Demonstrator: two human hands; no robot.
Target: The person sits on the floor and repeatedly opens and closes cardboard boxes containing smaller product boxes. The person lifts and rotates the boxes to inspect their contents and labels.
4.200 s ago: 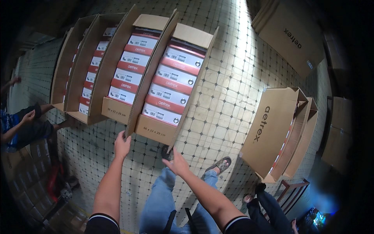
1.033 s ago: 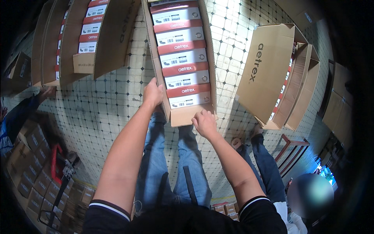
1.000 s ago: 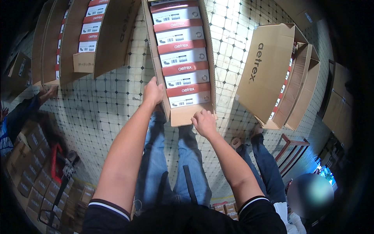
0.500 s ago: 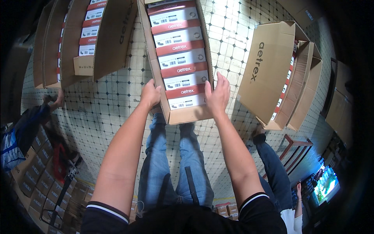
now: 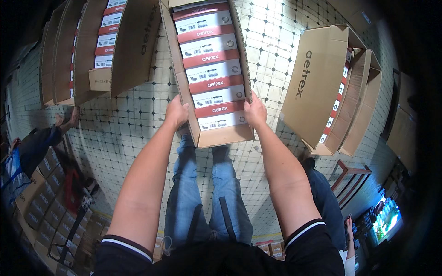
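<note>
Two hands, left hand [image 5: 177, 112] and right hand [image 5: 256, 111], clamp opposite long walls of the open carton [image 5: 225, 136] near its closest corners, before the person's legs [image 5: 221, 184]. Packed with boxes [image 5: 215, 83], it is probably heavy; low corners should flex least.

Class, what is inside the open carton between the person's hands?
The carton holds a row of red and white boxes, labelled faces showing. Their contents and the carton's bottom are covered from view.
</note>
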